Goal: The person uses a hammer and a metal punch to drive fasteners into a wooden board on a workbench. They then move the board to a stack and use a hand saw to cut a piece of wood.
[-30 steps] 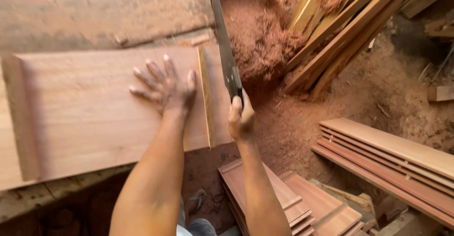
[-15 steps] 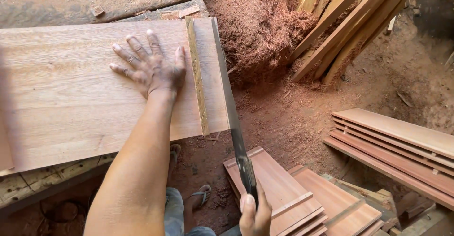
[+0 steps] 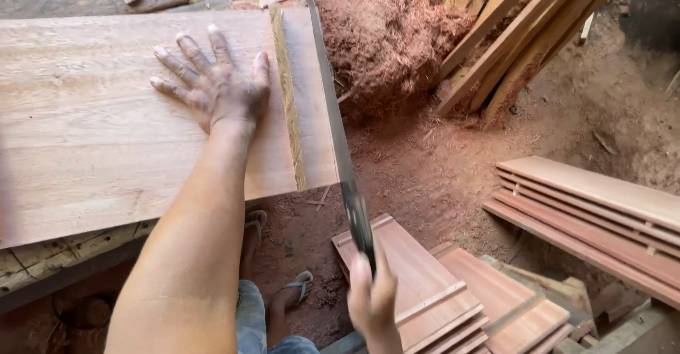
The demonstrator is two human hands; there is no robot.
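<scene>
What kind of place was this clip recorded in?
Likely a rough woodworking shop: a hand saw runs along a wide board, red sawdust is heaped on the dirt floor, and cut planks are stacked nearby.

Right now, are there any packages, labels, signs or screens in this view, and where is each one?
None in view: no package, label, sign or screen.
What shows is bare timber: a wide board under the left hand, a hand saw in the right hand, stacked planks at right and red sawdust on the ground.
</scene>
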